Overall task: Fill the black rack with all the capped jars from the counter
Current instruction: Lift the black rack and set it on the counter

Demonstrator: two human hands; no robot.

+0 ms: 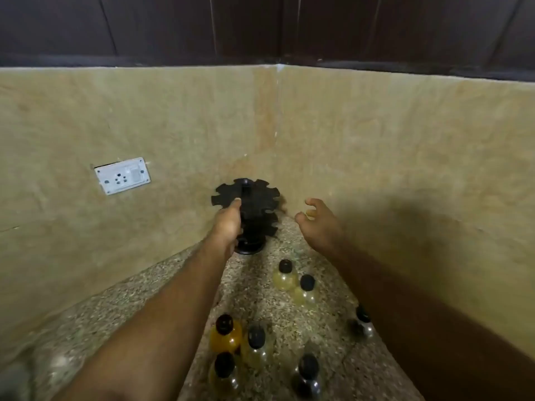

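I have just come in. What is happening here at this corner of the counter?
A person is working at a stone counter. The left hand grips the black rack, which stands far back in the corner, with the thumb on its top tier. The right hand hovers open beside the rack and holds nothing. Several capped jars stand on the counter nearer the person. No jar shows in the slots that can be seen, so the filling has not begun.
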